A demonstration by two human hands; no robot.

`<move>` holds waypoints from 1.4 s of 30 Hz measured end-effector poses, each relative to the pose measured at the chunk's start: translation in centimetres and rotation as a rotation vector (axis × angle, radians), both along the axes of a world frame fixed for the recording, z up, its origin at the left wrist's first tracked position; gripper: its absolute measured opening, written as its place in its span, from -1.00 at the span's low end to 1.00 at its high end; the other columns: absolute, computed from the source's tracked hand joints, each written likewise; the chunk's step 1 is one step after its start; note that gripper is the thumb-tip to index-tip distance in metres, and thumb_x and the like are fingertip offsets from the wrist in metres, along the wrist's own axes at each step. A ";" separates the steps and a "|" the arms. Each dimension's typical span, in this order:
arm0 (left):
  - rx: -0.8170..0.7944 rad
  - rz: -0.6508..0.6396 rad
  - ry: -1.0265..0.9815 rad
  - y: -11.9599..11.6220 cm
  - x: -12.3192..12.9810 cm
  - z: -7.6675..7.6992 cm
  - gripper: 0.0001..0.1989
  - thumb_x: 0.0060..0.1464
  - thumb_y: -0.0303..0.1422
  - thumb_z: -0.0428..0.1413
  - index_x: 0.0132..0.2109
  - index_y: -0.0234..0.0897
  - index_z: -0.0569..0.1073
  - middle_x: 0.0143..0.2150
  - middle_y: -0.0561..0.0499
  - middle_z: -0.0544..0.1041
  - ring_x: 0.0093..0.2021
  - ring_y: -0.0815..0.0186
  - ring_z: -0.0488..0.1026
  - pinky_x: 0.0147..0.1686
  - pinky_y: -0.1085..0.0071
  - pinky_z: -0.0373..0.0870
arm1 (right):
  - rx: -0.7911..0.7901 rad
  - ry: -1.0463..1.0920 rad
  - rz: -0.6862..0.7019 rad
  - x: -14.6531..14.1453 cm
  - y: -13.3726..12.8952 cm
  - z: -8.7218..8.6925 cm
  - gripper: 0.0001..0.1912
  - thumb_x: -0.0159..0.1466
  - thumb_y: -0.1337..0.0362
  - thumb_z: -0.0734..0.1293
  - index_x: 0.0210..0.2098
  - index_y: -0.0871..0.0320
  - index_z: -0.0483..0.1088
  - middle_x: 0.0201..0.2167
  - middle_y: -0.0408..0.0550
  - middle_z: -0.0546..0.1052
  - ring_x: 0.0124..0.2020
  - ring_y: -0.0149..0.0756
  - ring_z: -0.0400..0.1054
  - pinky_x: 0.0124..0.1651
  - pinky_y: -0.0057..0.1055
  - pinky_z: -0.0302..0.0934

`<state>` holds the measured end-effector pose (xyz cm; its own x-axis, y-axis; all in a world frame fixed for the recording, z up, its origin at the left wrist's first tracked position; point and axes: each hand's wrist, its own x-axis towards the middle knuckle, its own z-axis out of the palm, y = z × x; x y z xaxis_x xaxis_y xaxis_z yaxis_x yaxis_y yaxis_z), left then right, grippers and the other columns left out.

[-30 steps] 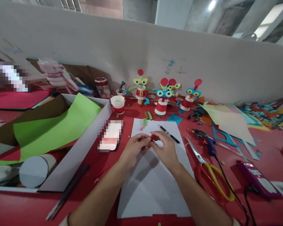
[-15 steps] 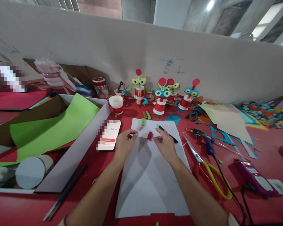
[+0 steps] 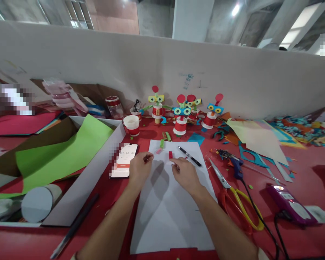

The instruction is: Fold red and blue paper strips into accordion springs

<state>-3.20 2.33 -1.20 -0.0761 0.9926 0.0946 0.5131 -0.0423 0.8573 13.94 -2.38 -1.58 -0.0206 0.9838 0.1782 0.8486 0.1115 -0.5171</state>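
Observation:
A small red folded paper spring (image 3: 170,155) stands on a white sheet (image 3: 170,216). My right hand (image 3: 185,174) is beside it, index fingertip at its lower edge and the other fingers curled back; nothing shows in its grasp. To the left, my left hand (image 3: 140,169) hovers over the sheet's edge with thumb and fingertips pinched together. Whether anything sits in that pinch is hidden. Beyond the hands lie a green paper spring (image 3: 162,143) with a pink piece (image 3: 159,151) at its end. A black pen (image 3: 190,156) rests on the sheet's upper right.
Scissors (image 3: 233,191), a glue gun (image 3: 237,168) and a purple device (image 3: 291,206) with cords lie to the right. A phone (image 3: 123,162) and a box of coloured paper (image 3: 81,184) are on the left. Paper-cup robot figures (image 3: 180,126) and white cups (image 3: 131,124) stand behind.
My right hand has shifted slightly left, bringing its index finger to the red spring, which looks more upright. My left hand stays pinched. The view has tilted up a little.

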 end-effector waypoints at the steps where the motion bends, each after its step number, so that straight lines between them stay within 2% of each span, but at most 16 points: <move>1: -0.007 -0.011 0.052 0.1 0.1 0.1 -0.88 -0.03 -0.35 0.10 -0.36 -0.19 0.53 -0.34 -0.04 0.58 -0.36 0.22 0.46 -0.28 0.35 0.30 | -0.002 0.017 -0.014 0.0 0.0 0.0 -0.65 0.21 0.42 0.20 -0.06 0.13 0.47 -0.25 0.02 0.53 -0.32 -0.27 0.41 -0.20 -0.39 0.22; 6: 0.023 -0.032 0.281 1.3 1.4 0.6 -0.79 -0.03 -0.37 0.11 -0.22 -0.28 0.54 -0.19 -0.20 0.56 -0.23 0.10 0.48 -0.22 0.30 0.30 | -0.029 -0.012 0.010 0.0 -0.2 0.2 -0.70 0.25 0.34 0.22 -0.07 0.14 0.46 -0.23 0.05 0.51 -0.27 -0.22 0.41 -0.22 -0.38 0.23; 11: -0.015 -0.006 0.416 2.4 3.6 1.1 -0.81 0.00 -0.31 0.10 -0.24 -0.25 0.53 -0.12 -0.24 0.53 -0.20 0.05 0.49 -0.30 0.31 0.29 | -0.055 -0.010 0.000 0.1 -0.1 -0.2 -0.57 0.23 0.32 0.25 0.10 0.17 0.34 -0.14 0.10 0.47 -0.17 -0.18 0.40 -0.11 -0.34 0.23; 14: -0.033 -0.040 0.503 2.2 3.9 1.2 -0.83 0.05 -0.40 0.02 -0.29 -0.24 0.51 -0.16 -0.24 0.53 -0.24 0.07 0.50 -0.35 0.33 0.27 | -0.058 0.006 0.016 0.1 -0.2 -0.2 -0.61 0.23 0.34 0.24 0.06 0.15 0.37 -0.13 0.08 0.46 -0.12 -0.18 0.39 -0.07 -0.34 0.24; 18: -0.007 -0.005 0.491 1.5 2.8 1.0 -0.85 0.04 -0.43 0.01 -0.35 -0.20 0.49 -0.35 -0.16 0.56 -0.30 0.10 0.51 -0.37 0.33 0.25 | -0.059 -0.001 0.016 0.0 -0.4 0.0 -0.70 0.24 0.36 0.24 -0.05 0.10 0.44 -0.17 0.05 0.47 -0.14 -0.19 0.40 -0.08 -0.35 0.25; 20: 0.017 -0.014 0.369 1.1 2.0 0.8 -0.90 0.03 -0.39 0.05 -0.38 -0.19 0.46 -0.40 -0.11 0.56 -0.33 0.13 0.50 -0.35 0.33 0.26 | -0.061 -0.011 0.006 0.0 -0.4 0.1 -0.71 0.23 0.36 0.25 -0.07 0.09 0.45 -0.18 0.04 0.47 -0.15 -0.19 0.40 -0.11 -0.35 0.26; 23: -0.064 -0.033 -0.039 0.5 1.3 0.6 -0.95 -0.05 -0.34 0.13 -0.41 -0.21 0.43 -0.43 -0.01 0.53 -0.37 0.22 0.49 -0.33 0.36 0.29 | -0.033 0.073 0.008 -0.2 -0.3 -0.1 -0.72 0.23 0.38 0.24 -0.09 0.10 0.46 -0.18 0.03 0.48 -0.19 -0.23 0.41 -0.10 -0.35 0.26; 26: -0.241 -0.102 -0.528 -0.4 1.4 0.3 -0.78 -0.15 -0.27 0.22 -0.30 -0.26 0.47 -0.41 0.03 0.51 -0.41 0.30 0.47 -0.38 0.42 0.29 | 0.011 0.317 0.016 -0.5 -0.1 -0.2 -0.73 0.24 0.36 0.23 -0.10 0.15 0.45 -0.24 0.01 0.51 -0.32 -0.31 0.41 -0.19 -0.38 0.30; 28: -0.336 -0.194 -0.704 -0.9 1.7 0.2 -0.71 -0.20 -0.25 0.27 -0.29 -0.30 0.51 -0.43 0.02 0.50 -0.44 0.36 0.42 -0.43 0.46 0.25 | 0.012 0.502 0.014 -0.8 -0.1 -0.2 -0.68 0.23 0.30 0.26 -0.02 0.14 0.39 -0.27 -0.03 0.51 -0.41 -0.36 0.38 -0.31 -0.42 0.31; 32: -0.435 -0.292 -0.828 -1.4 2.0 0.2 -0.71 -0.22 -0.27 0.31 -0.32 -0.33 0.53 -0.43 0.02 0.48 -0.51 0.45 0.31 -0.49 0.50 0.17 | 0.008 0.700 0.041 -1.2 0.0 0.0 -0.51 0.12 0.25 0.38 0.06 0.09 0.33 -0.28 -0.08 0.51 -0.43 -0.40 0.37 -0.35 -0.45 0.31; 35: -0.471 -0.319 -0.839 -1.3 1.7 0.4 -0.74 -0.22 -0.29 0.31 -0.32 -0.31 0.54 -0.38 0.01 0.50 -0.46 0.44 0.34 -0.48 0.51 0.17 | 0.029 0.730 0.064 -1.1 0.0 -0.1 -0.58 0.12 0.26 0.38 -0.01 0.07 0.39 -0.28 -0.10 0.51 -0.41 -0.40 0.38 -0.32 -0.45 0.30; 42: -0.513 -0.353 -0.870 -1.5 1.6 0.8 -0.76 -0.21 -0.27 0.32 -0.37 -0.31 0.54 -0.49 0.04 0.47 -0.52 0.47 0.29 -0.52 0.52 0.11 | 0.207 0.615 0.091 -0.9 -0.3 0.3 -0.75 0.18 0.27 0.35 -0.12 0.07 0.46 -0.25 -0.07 0.49 -0.43 -0.40 0.34 -0.30 -0.42 0.30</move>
